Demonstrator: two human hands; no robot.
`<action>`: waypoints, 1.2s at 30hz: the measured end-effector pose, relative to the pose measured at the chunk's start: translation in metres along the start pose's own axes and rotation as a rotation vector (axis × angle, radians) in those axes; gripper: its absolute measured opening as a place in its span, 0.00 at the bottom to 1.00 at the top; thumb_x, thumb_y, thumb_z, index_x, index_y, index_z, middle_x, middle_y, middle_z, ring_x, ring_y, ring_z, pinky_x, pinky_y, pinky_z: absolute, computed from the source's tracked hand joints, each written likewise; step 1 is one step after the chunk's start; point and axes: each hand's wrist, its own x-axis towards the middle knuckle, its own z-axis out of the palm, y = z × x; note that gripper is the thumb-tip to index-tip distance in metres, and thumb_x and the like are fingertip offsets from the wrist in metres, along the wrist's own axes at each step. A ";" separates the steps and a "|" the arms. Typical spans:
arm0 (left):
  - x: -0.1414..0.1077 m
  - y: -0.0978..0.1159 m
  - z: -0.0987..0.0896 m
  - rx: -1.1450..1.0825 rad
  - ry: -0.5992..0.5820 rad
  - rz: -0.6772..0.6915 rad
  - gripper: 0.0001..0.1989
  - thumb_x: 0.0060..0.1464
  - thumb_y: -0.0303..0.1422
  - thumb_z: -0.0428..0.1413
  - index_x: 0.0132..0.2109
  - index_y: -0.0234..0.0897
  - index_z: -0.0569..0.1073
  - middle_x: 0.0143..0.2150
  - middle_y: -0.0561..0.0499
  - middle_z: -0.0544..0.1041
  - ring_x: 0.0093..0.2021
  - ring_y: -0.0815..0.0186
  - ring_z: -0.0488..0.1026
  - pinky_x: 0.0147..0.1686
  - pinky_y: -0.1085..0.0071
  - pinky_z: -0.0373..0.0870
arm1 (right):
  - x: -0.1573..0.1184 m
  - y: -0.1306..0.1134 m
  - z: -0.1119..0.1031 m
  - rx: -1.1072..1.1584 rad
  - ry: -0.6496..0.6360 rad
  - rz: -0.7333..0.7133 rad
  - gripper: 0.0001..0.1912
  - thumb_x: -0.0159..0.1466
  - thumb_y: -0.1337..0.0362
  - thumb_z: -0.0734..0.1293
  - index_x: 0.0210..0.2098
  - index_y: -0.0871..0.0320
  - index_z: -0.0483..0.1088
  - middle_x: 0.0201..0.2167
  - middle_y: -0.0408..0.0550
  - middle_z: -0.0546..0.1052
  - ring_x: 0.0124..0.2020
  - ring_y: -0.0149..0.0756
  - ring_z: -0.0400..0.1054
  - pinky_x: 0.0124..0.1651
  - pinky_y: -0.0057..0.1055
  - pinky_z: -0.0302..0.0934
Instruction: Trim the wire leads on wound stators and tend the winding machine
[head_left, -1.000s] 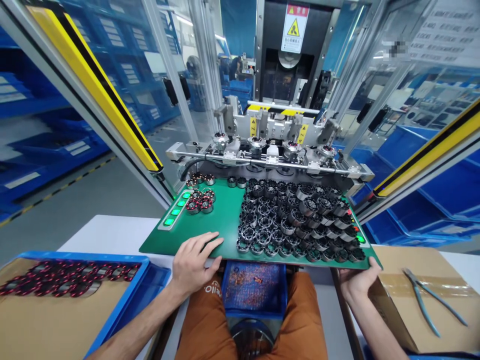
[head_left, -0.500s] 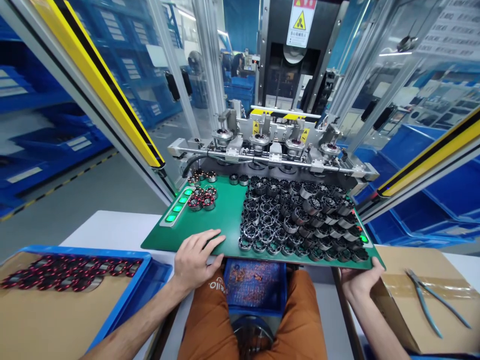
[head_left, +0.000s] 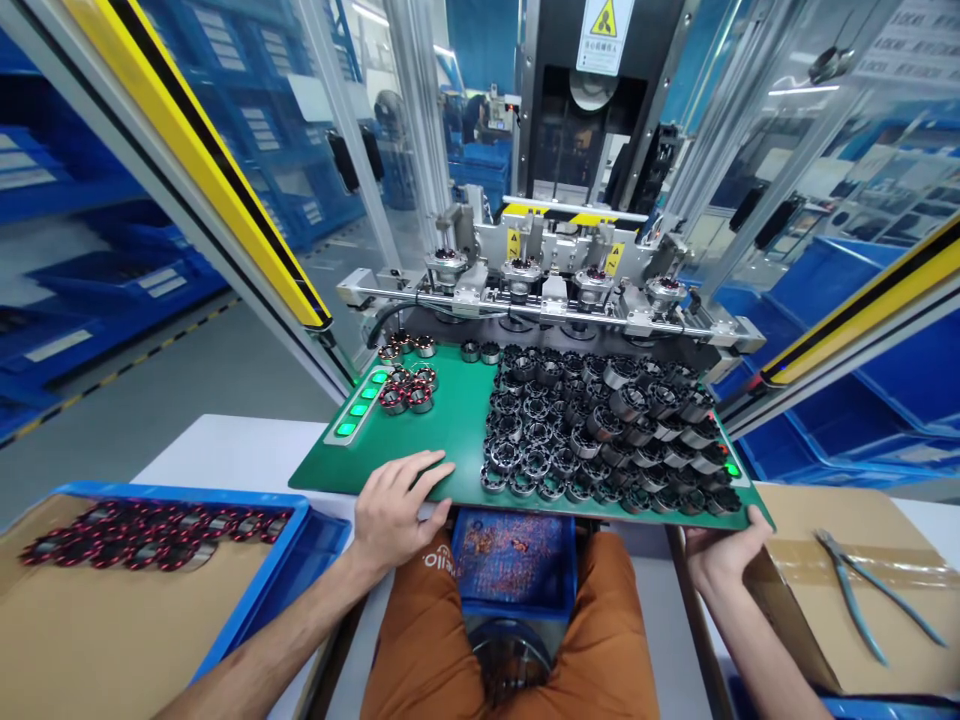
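Observation:
My left hand [head_left: 399,508] lies on the front edge of the green work surface [head_left: 442,440], its fingers spread and nothing held. At the front right corner of that surface, my right hand [head_left: 727,550] has its thumb at the edge, with its other fingers hidden underneath. Many dark metal ring cores [head_left: 536,408] stand in rows, some stacked, over the right half. Several cores wound with reddish wire [head_left: 420,397] sit at the left, beside a strip of green lit buttons [head_left: 353,412].
A machine with four round fixtures [head_left: 521,275] stands behind the surface. At the left is a blue-rimmed tray [head_left: 251,600] holding wound cores. Pliers [head_left: 851,590] lie on a cardboard box [head_left: 915,640] at the right. A blue bin [head_left: 514,600] sits between my knees.
The view has shifted slightly. Both hands keep their places at the green surface, and the cores on it have not visibly moved.

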 end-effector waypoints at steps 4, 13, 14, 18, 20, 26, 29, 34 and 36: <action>0.000 0.000 0.000 -0.003 0.000 -0.002 0.15 0.79 0.41 0.52 0.60 0.40 0.78 0.59 0.43 0.85 0.57 0.53 0.81 0.55 0.56 0.72 | 0.003 0.002 -0.003 -0.001 0.001 -0.006 0.31 0.60 0.44 0.67 0.57 0.54 0.80 0.52 0.47 0.84 0.34 0.35 0.70 0.29 0.29 0.66; -0.001 -0.001 0.000 -0.006 -0.004 -0.003 0.16 0.78 0.41 0.53 0.60 0.40 0.78 0.59 0.43 0.85 0.57 0.52 0.81 0.55 0.56 0.72 | 0.008 0.004 -0.006 -0.043 0.016 -0.020 0.32 0.60 0.42 0.67 0.55 0.55 0.79 0.47 0.48 0.83 0.31 0.35 0.65 0.29 0.32 0.62; -0.001 -0.001 0.000 -0.005 -0.005 -0.001 0.16 0.78 0.41 0.53 0.60 0.40 0.78 0.59 0.43 0.85 0.57 0.52 0.81 0.55 0.56 0.72 | 0.007 0.004 -0.005 -0.039 0.012 -0.025 0.32 0.59 0.42 0.68 0.55 0.54 0.79 0.47 0.48 0.83 0.33 0.36 0.67 0.31 0.32 0.64; 0.000 -0.001 -0.001 -0.002 -0.006 0.009 0.16 0.79 0.41 0.52 0.60 0.39 0.78 0.59 0.42 0.85 0.58 0.51 0.80 0.55 0.55 0.72 | 0.003 0.002 -0.001 -0.031 0.015 -0.033 0.32 0.60 0.42 0.68 0.55 0.54 0.79 0.51 0.48 0.84 0.37 0.39 0.71 0.33 0.33 0.66; 0.001 -0.001 -0.001 -0.001 -0.008 0.008 0.16 0.79 0.41 0.52 0.60 0.39 0.78 0.59 0.42 0.85 0.57 0.51 0.80 0.55 0.55 0.72 | 0.001 0.002 0.000 -0.028 0.015 -0.025 0.31 0.60 0.43 0.67 0.54 0.55 0.80 0.52 0.49 0.84 0.39 0.39 0.72 0.32 0.32 0.67; 0.000 -0.001 -0.001 -0.002 -0.003 0.002 0.15 0.78 0.41 0.53 0.60 0.40 0.78 0.59 0.43 0.85 0.57 0.52 0.81 0.55 0.56 0.72 | 0.001 0.002 -0.001 -0.006 0.007 -0.012 0.30 0.63 0.44 0.66 0.57 0.54 0.80 0.55 0.48 0.84 0.42 0.38 0.75 0.33 0.30 0.70; 0.000 -0.001 -0.001 0.002 -0.005 0.000 0.15 0.78 0.41 0.53 0.60 0.40 0.78 0.59 0.43 0.85 0.57 0.52 0.81 0.55 0.56 0.72 | 0.003 0.003 -0.004 0.006 0.006 -0.003 0.30 0.63 0.45 0.67 0.58 0.53 0.80 0.53 0.47 0.84 0.38 0.37 0.73 0.33 0.31 0.71; 0.001 -0.001 -0.001 0.016 -0.006 0.020 0.16 0.79 0.41 0.51 0.61 0.39 0.77 0.59 0.42 0.85 0.57 0.52 0.80 0.55 0.55 0.72 | 0.006 0.005 -0.005 0.025 0.024 -0.007 0.31 0.62 0.45 0.68 0.59 0.54 0.79 0.52 0.47 0.85 0.37 0.37 0.74 0.34 0.32 0.71; 0.002 -0.001 -0.001 0.019 -0.006 0.024 0.16 0.80 0.41 0.51 0.61 0.39 0.77 0.59 0.42 0.85 0.57 0.52 0.80 0.55 0.56 0.72 | 0.006 0.005 -0.005 0.023 0.022 -0.014 0.32 0.62 0.45 0.68 0.59 0.55 0.80 0.54 0.48 0.85 0.38 0.37 0.75 0.33 0.31 0.71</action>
